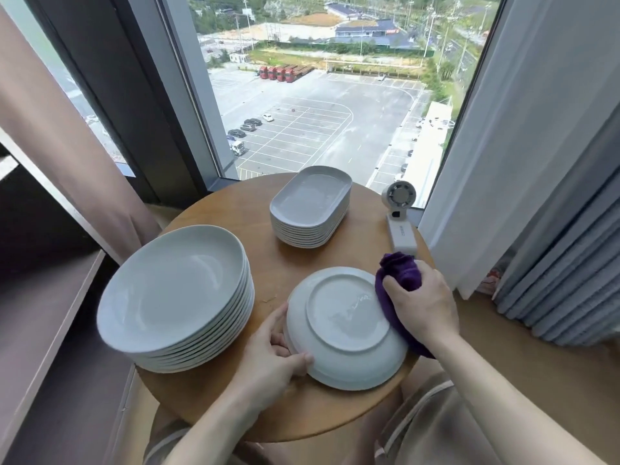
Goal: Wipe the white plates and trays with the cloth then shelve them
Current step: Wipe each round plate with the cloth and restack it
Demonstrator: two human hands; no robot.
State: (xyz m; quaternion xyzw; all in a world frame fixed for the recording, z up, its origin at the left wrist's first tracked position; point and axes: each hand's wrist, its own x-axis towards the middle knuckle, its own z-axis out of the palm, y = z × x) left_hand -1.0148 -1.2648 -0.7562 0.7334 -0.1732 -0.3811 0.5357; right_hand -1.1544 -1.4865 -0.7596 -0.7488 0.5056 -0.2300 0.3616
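Observation:
A white plate (342,330) lies upside down near the front of the round wooden table (235,209), its base ring facing up with wet streaks on it. My left hand (275,354) grips its left rim, thumb on top. My right hand (422,300) holds a bunched purple cloth (399,273) against the plate's right edge. A stack of several round white plates (174,290) stands at the left. A stack of several white oblong trays (310,204) stands at the back.
A small white handheld fan (399,209) lies at the table's right edge. A dark shelf unit (50,280) stands to the left. Curtains hang on both sides, pink left (67,146) and grey right (553,196). A large window is behind the table.

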